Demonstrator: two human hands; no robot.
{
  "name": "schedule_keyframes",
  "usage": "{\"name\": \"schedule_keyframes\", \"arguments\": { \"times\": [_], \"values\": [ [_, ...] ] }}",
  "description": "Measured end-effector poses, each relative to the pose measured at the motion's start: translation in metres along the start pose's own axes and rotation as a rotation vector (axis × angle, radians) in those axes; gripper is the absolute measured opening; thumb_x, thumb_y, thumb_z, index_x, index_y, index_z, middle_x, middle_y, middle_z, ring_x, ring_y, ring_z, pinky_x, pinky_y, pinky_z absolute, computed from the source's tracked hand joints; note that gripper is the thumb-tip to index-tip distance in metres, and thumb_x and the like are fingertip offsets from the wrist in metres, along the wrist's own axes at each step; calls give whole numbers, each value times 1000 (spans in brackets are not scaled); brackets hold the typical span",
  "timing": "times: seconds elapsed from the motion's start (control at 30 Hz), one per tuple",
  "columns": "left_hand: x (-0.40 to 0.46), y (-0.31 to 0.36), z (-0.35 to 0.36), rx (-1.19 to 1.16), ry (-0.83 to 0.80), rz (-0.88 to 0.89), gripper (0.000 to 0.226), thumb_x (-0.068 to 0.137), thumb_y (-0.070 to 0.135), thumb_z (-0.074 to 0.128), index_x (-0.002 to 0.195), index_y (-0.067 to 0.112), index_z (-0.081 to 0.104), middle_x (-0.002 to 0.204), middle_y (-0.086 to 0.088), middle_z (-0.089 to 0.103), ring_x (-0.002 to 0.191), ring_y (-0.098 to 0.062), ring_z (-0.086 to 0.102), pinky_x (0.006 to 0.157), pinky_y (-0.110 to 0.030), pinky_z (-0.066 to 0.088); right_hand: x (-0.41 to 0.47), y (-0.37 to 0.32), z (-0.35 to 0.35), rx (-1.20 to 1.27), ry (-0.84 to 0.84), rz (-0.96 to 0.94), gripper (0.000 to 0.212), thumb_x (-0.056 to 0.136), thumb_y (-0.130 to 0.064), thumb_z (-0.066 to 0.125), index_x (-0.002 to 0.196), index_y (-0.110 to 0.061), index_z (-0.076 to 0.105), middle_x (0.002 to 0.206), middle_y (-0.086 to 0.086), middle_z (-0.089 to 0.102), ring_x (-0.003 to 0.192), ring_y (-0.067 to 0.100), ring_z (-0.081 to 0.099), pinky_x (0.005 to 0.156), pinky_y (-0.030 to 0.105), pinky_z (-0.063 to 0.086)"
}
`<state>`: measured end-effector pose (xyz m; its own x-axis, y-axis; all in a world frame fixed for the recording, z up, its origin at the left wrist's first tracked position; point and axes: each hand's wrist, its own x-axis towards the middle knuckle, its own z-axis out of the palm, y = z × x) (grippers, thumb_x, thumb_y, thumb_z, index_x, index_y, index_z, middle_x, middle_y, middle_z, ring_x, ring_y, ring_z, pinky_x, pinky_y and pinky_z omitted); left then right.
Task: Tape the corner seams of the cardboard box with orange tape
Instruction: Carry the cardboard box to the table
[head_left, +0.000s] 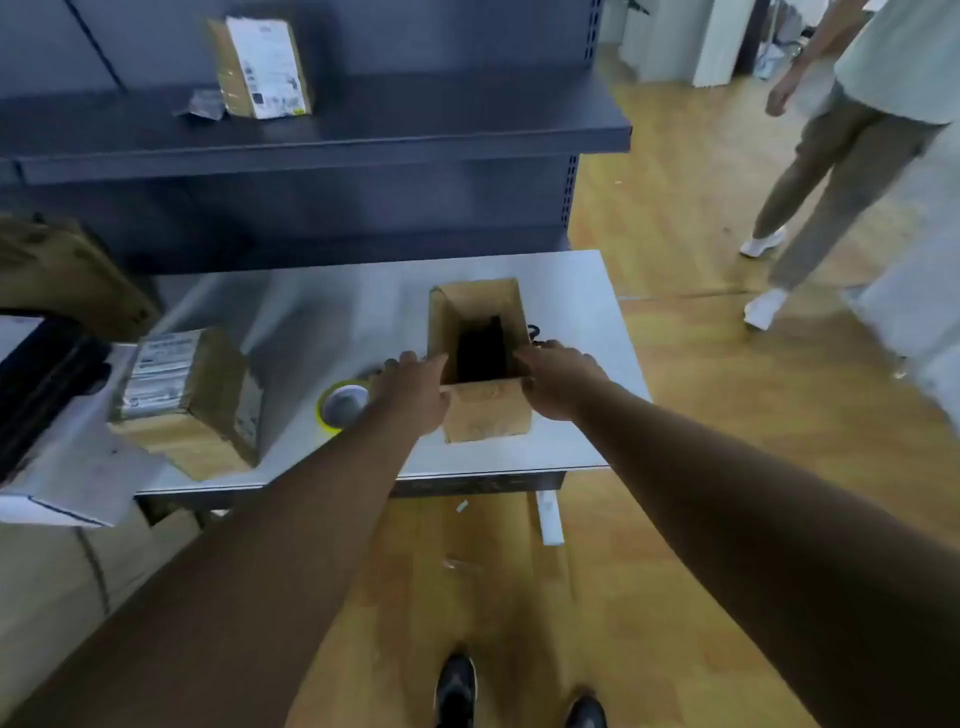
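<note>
While both arms reach forward, left hand (415, 387) and right hand (558, 382) flank cardboard box (485, 358), fingers grasping its rim

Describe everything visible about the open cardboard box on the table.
The cardboard box is small, plain brown and tall, standing upright near the front edge of the pale table, its top open onto a dark interior. No tape shows on its visible faces. The left hand and right hand touch its left and right sides at the rim. A tape roll lies apart, left.

Pale table (571, 447), open cardboard box (485, 415), tape roll (340, 408), labelled parcel (192, 400), possibly scissors (535, 332)
</note>
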<state>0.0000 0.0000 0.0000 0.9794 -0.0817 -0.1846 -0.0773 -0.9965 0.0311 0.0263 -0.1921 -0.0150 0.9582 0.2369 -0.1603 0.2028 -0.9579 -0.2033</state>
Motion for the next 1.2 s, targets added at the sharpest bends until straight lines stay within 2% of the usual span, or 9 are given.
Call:
{"name": "schedule_keyframes", "arguments": {
  "times": [0.07, 0.13, 0.23, 0.37, 0.5, 0.63, 0.83, 1.07, 1.2],
  "values": [
    [11, -6, 4, 89, 22, 44, 46, 97, 43, 43, 136, 20, 45, 129, -13, 57, 116, -35, 54, 91, -41, 46, 9, -4, 4, -22, -52, 44, 38, 90, -24, 44, 127, -25, 49, 127, 9, 56, 113, 32, 55, 87, 38, 44],
    [21, -14, 12, 138, 19, 86, 41, 96, 47, 40, 124, 20, 53, 119, -11, 62, 108, -33, 58, 86, -39, 46, 14, -8, 11, -41, -101, 62, 38, 91, -27, 47, 129, -24, 50, 124, 7, 59, 112, 31, 57, 84, 37, 48],
    [33, -23, 18, 112, 3, 170, 33, 97, 45, 41, 111, 20, 57, 111, -9, 65, 103, -31, 60, 85, -38, 47, 24, -11, 14, -70, -105, 44, 37, 93, -33, 48, 128, -22, 53, 121, 8, 61, 109, 31, 58, 83, 38, 50],
    [42, -36, 15, 47, 104, 267, 24, 99, 32, 43, 108, 20, 61, 107, -5, 68, 97, -27, 64, 85, -35, 48, 26, -9, 9, -60, -3, 5, 30, 95, -33, 48, 117, -16, 57, 113, 11, 63, 103, 33, 60, 81, 39, 51],
    [52, -38, -11, -30, 161, 312, 20, 98, 25, 45, 102, 18, 63, 98, -5, 67, 90, -26, 63, 80, -34, 49, 22, -3, -4, 19, 149, -31, 22, 94, -31, 50, 102, -11, 53, 99, 13, 64, 91, 35, 61, 69, 35, 45],
    [65, -23, -38, -59, 176, 409, 19, 97, 23, 45, 92, 13, 60, 92, -10, 62, 86, -30, 60, 73, -37, 43, 10, 6, -22, 88, 287, 84, 25, 93, -32, 49, 109, -12, 51, 99, 14, 66, 89, 36, 60, 67, 36, 47],
    [82, 45, -55, -95, 159, 607, 20, 98, 24, 46, 99, 11, 61, 94, -13, 64, 87, -33, 59, 74, -39, 48, -37, 53, -39, 120, 348, 276, 30, 96, -26, 43, 122, -13, 48, 107, 17, 65, 94, 39, 60, 72, 39, 48],
    [75, 172, -45, -121, 111, 886, 22, 98, 23, 45, 100, 10, 61, 96, -11, 62, 92, -34, 57, 76, -37, 43, -138, 127, -45, 157, 376, 557, 23, 93, -28, 42, 114, -19, 49, 108, 9, 65, 94, 34, 60, 75, 42, 50],
    [52, 253, -33, -112, 112, 1058, 21, 97, 24, 47, 99, 11, 63, 92, -10, 65, 90, -32, 58, 71, -36, 43, -209, 169, -44, 114, 402, 722, 20, 93, -30, 43, 109, -25, 53, 105, 2, 66, 92, 29, 61, 73, 42, 52]
  ]
}}
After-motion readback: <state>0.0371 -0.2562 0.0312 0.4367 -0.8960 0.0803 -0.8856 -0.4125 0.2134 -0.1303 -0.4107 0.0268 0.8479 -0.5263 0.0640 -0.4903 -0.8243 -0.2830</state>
